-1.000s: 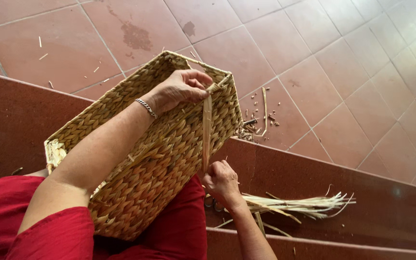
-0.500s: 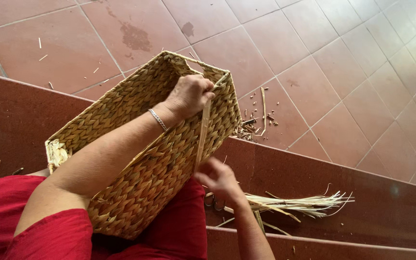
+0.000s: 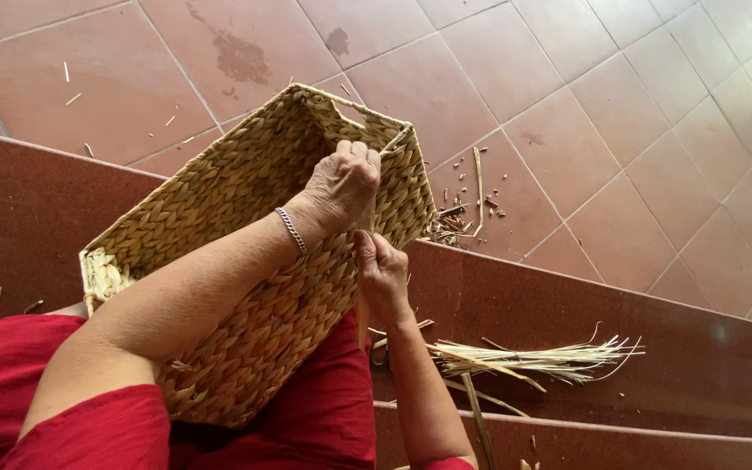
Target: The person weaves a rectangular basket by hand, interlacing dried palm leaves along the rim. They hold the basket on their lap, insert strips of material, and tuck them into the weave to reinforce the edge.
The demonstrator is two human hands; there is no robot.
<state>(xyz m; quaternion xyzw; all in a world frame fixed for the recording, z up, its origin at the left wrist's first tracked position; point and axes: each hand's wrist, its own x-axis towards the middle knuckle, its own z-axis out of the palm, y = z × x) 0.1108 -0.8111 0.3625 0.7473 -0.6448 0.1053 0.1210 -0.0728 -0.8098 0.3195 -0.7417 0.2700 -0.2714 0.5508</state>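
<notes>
Both hands pinch one strand: left hand at the basket rim, right hand lower. Pulled too hard, it could snap or loosen the weave; the basket, propped on the lap, might slip.

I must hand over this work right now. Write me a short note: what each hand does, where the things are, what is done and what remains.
Left hand: on the woven basket near its rim corner, pinching a flat fibre strip.
Right hand: below it, against the basket's side, at the same strip.
Basket: tilted on the lap, opening facing away.
Loose fibre bundle: on the step to the right.
Done: walls look fully woven.
Left: the strip at the corner is not yet tucked in.
</notes>
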